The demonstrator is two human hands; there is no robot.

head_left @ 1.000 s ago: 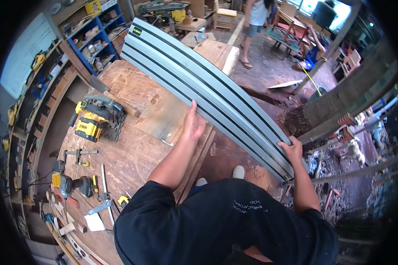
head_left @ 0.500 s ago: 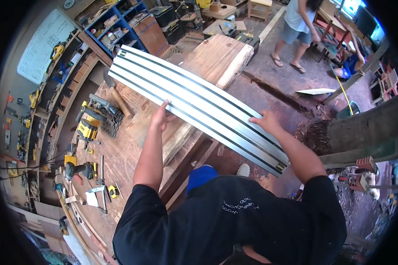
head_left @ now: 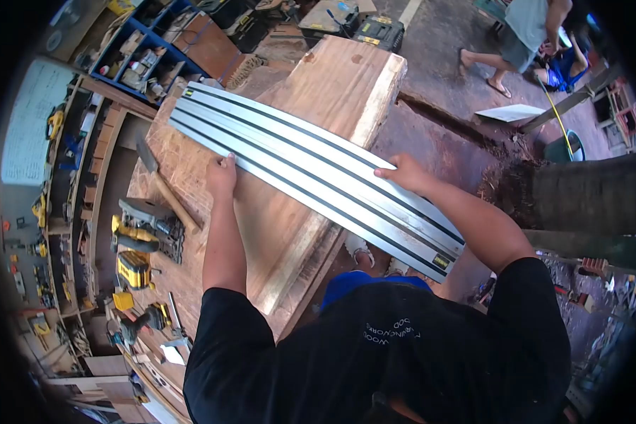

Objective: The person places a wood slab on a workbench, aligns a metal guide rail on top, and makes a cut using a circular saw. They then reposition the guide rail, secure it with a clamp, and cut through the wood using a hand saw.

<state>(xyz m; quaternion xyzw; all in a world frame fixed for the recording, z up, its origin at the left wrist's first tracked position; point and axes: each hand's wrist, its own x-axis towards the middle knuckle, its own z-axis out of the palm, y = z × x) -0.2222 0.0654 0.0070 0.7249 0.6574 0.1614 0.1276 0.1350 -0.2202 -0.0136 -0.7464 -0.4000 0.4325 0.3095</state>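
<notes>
A long silver saw guide rail (head_left: 297, 169) with dark lengthwise strips lies slantwise over a thick wooden slab (head_left: 332, 81). My left hand (head_left: 222, 177) is closed on the rail's near edge, left of its middle, with the thumb at the edge. My right hand (head_left: 408, 174) grips the far edge toward the right end, its thumb on the upper face and its fingers hidden beneath. The rail's right end reaches past the slab, over the floor in front of my body. Beneath the rail, the slab's middle is hidden.
On the workbench (head_left: 164, 283), left of the slab, are a hatchet-like tool (head_left: 168, 189), a yellow circular saw (head_left: 145, 233) and a cordless drill (head_left: 145, 319). A blue shelf (head_left: 145, 53) stands behind. One person (head_left: 519, 49) walks at upper right; another (head_left: 565, 67) is low down nearby.
The rail has come down closer over the slab, both hands still on it. My view has shifted, showing more of the slab. The walking person has taken a step.
</notes>
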